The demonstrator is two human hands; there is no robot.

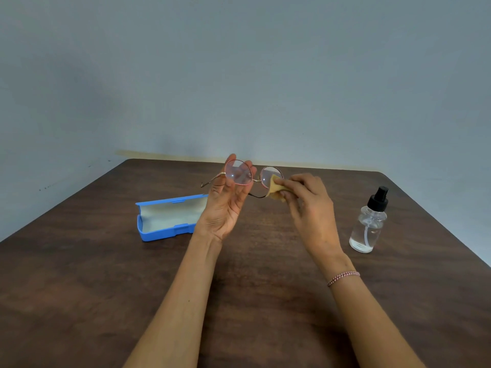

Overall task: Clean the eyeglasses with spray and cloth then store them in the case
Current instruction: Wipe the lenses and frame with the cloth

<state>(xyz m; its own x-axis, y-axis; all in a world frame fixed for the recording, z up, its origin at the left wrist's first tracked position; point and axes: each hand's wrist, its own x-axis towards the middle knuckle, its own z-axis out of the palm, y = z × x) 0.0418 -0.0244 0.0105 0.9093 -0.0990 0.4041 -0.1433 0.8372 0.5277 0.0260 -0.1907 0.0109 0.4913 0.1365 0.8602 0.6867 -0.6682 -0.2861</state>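
Note:
Round eyeglasses (239, 172) with a thin pinkish metal frame are held up above the table's far middle. My left hand (225, 203) pinches the rim of the left lens between thumb and fingertips, palm towards me. My right hand (305, 200) pinches a small tan cloth (275, 188) against the right lens. A blue case (148, 232) with a pale lining lies open on the table to the left of my left hand. To the right stands a clear spray bottle (368, 225) with a black pump top, upright and apart from both hands.
The dark brown wooden table (106, 288) stands against a pale grey-blue wall, with its rounded far corners in view. A pink and white bracelet (342, 278) is on my right wrist.

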